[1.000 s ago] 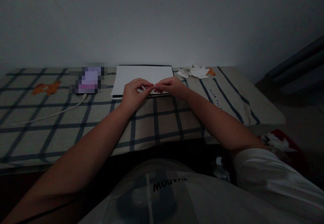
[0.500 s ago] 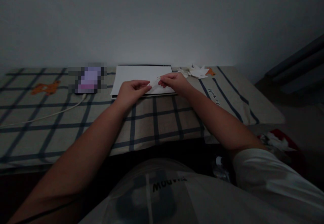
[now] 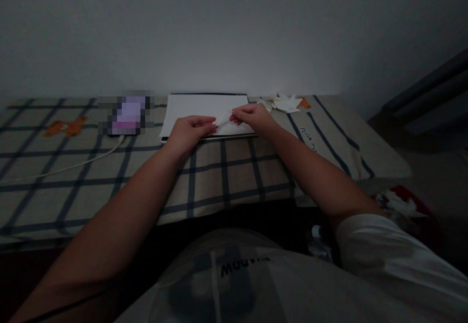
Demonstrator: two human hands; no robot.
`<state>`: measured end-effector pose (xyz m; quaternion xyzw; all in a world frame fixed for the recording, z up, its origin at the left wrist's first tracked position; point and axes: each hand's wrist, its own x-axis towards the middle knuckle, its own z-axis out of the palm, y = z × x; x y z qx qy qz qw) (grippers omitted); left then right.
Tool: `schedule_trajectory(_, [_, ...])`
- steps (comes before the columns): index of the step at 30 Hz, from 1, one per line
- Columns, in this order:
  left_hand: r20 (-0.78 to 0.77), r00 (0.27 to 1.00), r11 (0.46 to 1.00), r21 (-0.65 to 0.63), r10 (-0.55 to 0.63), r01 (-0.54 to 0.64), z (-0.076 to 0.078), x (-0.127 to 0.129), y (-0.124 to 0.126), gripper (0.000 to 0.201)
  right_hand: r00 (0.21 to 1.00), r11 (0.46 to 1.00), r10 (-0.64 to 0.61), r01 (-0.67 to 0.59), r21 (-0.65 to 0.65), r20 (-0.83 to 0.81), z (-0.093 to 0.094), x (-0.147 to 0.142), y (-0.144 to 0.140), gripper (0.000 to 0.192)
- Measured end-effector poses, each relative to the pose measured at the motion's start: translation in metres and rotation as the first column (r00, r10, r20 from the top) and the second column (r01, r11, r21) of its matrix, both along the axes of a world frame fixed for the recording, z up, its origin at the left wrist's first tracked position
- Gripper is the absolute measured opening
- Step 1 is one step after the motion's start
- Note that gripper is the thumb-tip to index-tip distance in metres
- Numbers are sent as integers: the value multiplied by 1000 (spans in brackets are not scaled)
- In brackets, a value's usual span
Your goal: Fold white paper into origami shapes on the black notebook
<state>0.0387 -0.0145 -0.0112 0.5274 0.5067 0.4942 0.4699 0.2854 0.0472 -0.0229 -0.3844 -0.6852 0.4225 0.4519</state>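
A small strip of white paper is stretched between my two hands, just above a white pad. My left hand pinches its left end between thumb and fingers. At the other end, my right hand grips it with thumb and forefinger, the remaining fingers curled in. Dim light hides the strip's details. The pad has a dark edge along its back and front and lies flat on the checked tablecloth.
A phone with a white charging cable lies to the left, near an orange cut-out. White paper scraps and an orange scrap sit at the right. Below stand a clear bottle and a red bin holding paper.
The white strip has turned and looks narrower and straighter between my fingers. Both hands stay in nearly the same place, still pinching it.
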Motion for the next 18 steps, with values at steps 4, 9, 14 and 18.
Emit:
schedule_trajectory(4, [36,999,1000,-24,-5,6,0,3,2,32,1000,1000,-18,18,20,18,0,1,1,32])
schedule_trajectory(9, [35,999,999,-36,-19,20,3,6,-2,32,999,998,-48,47,29,19,0,0,1,30])
schedule_trajectory(14, [7,998,998,-18,-65,65,7,5,-10,48,997,998,-43,40,44,61,-1,0,1,29])
schedule_trajectory(18, [-90,993,997,-1,-81,81,6,5,-10,39,995,997,1,-8,71,96,-1,-1,0,30])
